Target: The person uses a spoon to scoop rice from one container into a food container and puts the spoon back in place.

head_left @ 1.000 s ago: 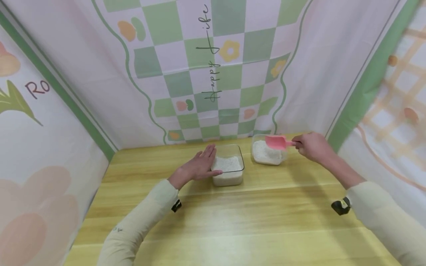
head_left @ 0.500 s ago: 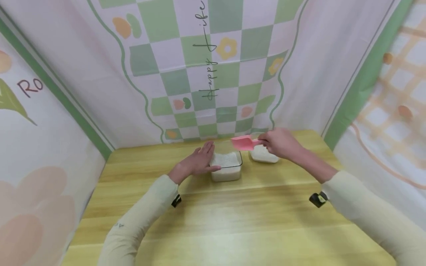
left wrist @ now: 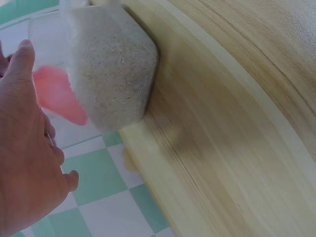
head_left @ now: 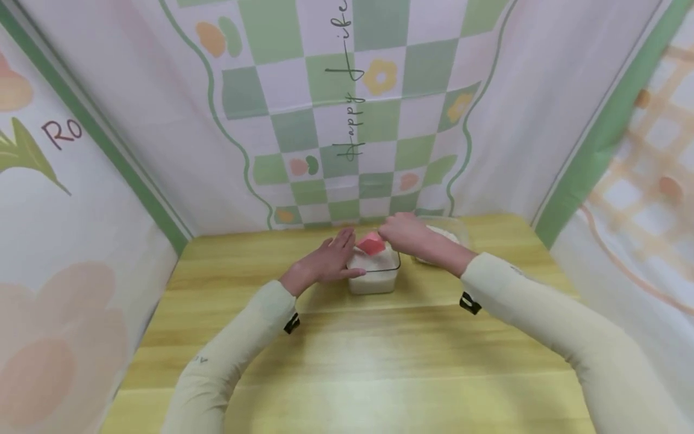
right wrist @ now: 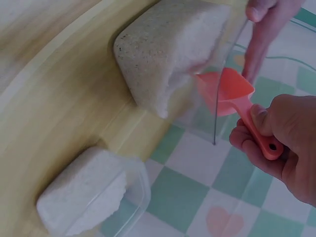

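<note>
A clear square container (head_left: 374,284) with a dark rim holds a bed of pale, speckled, rice-like grains (left wrist: 116,69). My left hand (head_left: 329,260) rests against its left side, fingers straight and thumb along the front rim. My right hand (head_left: 408,233) grips the handle of a pink scoop (right wrist: 229,91). The scoop's bowl is tilted down inside the container's rim, above the grains; part of it shows through the clear wall. Whether anything is left in the bowl, I cannot tell.
A second, smaller clear container (right wrist: 143,187) with white grains stands just to the right, partly hidden by my right forearm in the head view. Both stand on a wooden table (head_left: 347,361) near its back edge. A checkered cloth (head_left: 374,120) hangs behind.
My right hand has carried the pink scoop left, from over the smaller container to the dark-rimmed one, and tipped its bowl down. The left hand has stayed at the container's side.
</note>
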A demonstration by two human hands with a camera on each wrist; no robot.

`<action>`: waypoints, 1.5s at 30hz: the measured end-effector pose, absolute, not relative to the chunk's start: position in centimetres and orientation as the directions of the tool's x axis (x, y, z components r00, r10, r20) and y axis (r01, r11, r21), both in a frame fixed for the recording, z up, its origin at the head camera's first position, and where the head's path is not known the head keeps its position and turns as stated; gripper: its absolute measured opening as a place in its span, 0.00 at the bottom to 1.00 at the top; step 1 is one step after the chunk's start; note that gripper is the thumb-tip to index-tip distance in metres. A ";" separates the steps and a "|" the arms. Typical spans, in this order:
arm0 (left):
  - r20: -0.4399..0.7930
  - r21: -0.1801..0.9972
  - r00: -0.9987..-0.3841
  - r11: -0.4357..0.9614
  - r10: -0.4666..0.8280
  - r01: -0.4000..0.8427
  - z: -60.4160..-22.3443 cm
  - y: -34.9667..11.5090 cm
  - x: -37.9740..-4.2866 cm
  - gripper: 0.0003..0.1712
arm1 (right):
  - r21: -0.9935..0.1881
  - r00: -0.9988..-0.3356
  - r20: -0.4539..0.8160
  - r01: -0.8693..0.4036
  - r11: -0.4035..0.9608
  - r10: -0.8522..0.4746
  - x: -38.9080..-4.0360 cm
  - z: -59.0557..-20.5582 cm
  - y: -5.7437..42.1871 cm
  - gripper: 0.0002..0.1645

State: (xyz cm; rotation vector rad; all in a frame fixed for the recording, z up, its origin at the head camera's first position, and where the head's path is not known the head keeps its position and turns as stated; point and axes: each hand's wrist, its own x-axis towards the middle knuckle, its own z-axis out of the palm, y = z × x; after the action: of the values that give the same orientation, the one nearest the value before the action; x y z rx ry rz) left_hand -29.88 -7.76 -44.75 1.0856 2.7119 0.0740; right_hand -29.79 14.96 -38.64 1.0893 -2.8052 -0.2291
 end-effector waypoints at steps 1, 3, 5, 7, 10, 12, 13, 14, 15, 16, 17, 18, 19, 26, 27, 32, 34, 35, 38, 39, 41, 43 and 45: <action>-0.179 0.123 -0.702 0.723 0.690 0.679 -44.8 -7.8 -30.0 0.58 | 0.209 -0.729 0.054 -0.660 0.721 -0.683 -30.0 -38.9 14.6 0.16; -0.177 0.117 -0.699 0.720 0.693 0.684 -44.8 -7.8 -30.1 0.58 | 0.244 -0.712 0.046 -0.672 0.699 -0.701 -30.5 -39.3 14.0 0.14; -0.179 0.118 -0.695 0.717 0.696 0.687 -44.9 -7.8 -30.1 0.58 | 0.261 -0.693 0.039 -0.688 0.677 -0.720 -30.9 -39.7 13.6 0.13; -0.187 0.130 -0.693 0.717 0.696 0.685 -44.9 -7.8 -30.1 0.58 | 0.260 -0.680 0.026 -0.703 0.662 -0.733 -31.2 -40.2 13.3 0.12; -0.197 0.140 -0.696 0.722 0.691 0.677 -44.8 -7.8 -30.0 0.59 | 0.228 -0.674 0.003 -0.719 0.657 -0.739 -31.8 -40.9 13.1 0.10; -0.200 0.137 -0.700 0.727 0.686 0.673 -44.8 -7.8 -30.0 0.59 | 0.187 -0.681 -0.017 -0.722 0.667 -0.732 -32.2 -41.2 13.0 0.09; -0.198 0.136 -0.702 0.728 0.684 0.672 -44.8 -7.9 -30.1 0.59 | 0.165 -0.685 -0.027 -0.722 0.672 -0.728 -32.3 -41.3 12.9 0.08; -0.196 0.132 -0.703 0.729 0.684 0.672 -44.8 -7.9 -30.1 0.59 | 0.141 -0.690 -0.036 -0.720 0.680 -0.723 -32.4 -41.5 12.9 0.08; -0.194 0.134 -0.704 0.730 0.683 0.670 -44.8 -7.9 -30.1 0.59 | 0.124 -0.692 -0.042 -0.719 0.684 -0.720 -32.5 -41.5 12.9 0.08; -0.189 0.134 -0.705 0.729 0.684 0.671 -44.8 -7.8 -30.1 0.59 | 0.098 -0.697 -0.044 -0.716 0.691 -0.716 -32.6 -41.5 12.9 0.08; -0.186 0.134 -0.706 0.729 0.684 0.671 -44.7 -7.8 -30.2 0.59 | 0.080 -0.698 -0.043 -0.716 0.694 -0.715 -32.6 -41.4 12.9 0.08; -0.183 0.131 -0.707 0.729 0.683 0.671 -44.7 -7.8 -30.2 0.59 | 0.069 -0.696 -0.036 -0.718 0.693 -0.717 -32.6 -41.3 13.0 0.09; -0.180 0.130 -0.708 0.730 0.683 0.671 -44.7 -7.7 -30.2 0.59 | 0.059 -0.692 -0.031 -0.722 0.690 -0.721 -32.5 -41.3 13.0 0.09; -0.181 0.099 -0.719 0.739 0.672 0.666 -44.6 -7.7 -30.1 0.59 | -0.090 -0.658 -0.064 -0.745 0.661 -0.751 -32.4 -40.8 13.4 0.12; -0.180 0.104 -0.718 0.739 0.673 0.666 -44.6 -7.7 -30.1 0.59 | -0.129 -0.657 -0.089 -0.738 0.662 -0.749 -32.4 -40.7 13.4 0.14; -0.182 0.127 -0.713 0.736 0.677 0.665 -44.9 -7.8 -30.0 0.60 | -0.268 -0.658 -0.180 -0.682 0.680 -0.731 -32.4 -40.3 13.6 0.19; -0.180 0.116 -0.715 0.736 0.676 0.666 -45.0 -7.8 -29.9 0.60 | -0.299 -0.671 -0.198 -0.653 0.696 -0.715 -32.4 -40.4 13.7 0.21; -0.179 0.108 -0.716 0.737 0.674 0.667 -45.0 -7.8 -30.0 0.60 | -0.316 -0.682 -0.208 -0.632 0.708 -0.702 -32.4 -40.5 13.7 0.21; -0.175 0.101 -0.718 0.737 0.674 0.668 -45.0 -7.7 -29.9 0.59 | -0.356 -0.716 -0.248 -0.559 0.749 -0.653 -32.5 -40.6 13.8 0.20; -0.177 0.106 -0.717 0.738 0.674 0.667 -45.0 -7.6 -29.9 0.59 | -0.370 -0.724 -0.264 -0.534 0.760 -0.637 -32.5 -40.6 13.8 0.20; -0.185 0.109 -0.718 0.740 0.671 0.663 -44.9 -7.6 -29.9 0.60 | -0.407 -0.733 -0.301 -0.479 0.777 -0.610 -32.6 -40.4 13.9 0.19; -0.192 0.118 -0.717 0.741 0.670 0.660 -44.8 -7.6 -29.9 0.60 | -0.451 -0.735 -0.330 -0.428 0.783 -0.592 -32.6 -40.2 14.3 0.19; -0.197 0.122 -0.717 0.742 0.669 0.659 -44.7 -7.6 -29.9 0.60 | -0.498 -0.738 -0.351 -0.373 0.783 -0.576 -32.6 -40.0 14.6 0.19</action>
State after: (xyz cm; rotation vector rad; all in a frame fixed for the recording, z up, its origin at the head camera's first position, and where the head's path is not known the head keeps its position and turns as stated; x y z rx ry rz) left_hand -29.94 -7.62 -44.71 1.0499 2.7151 0.0631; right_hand -32.64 14.62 -40.04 0.9822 -3.4304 0.7613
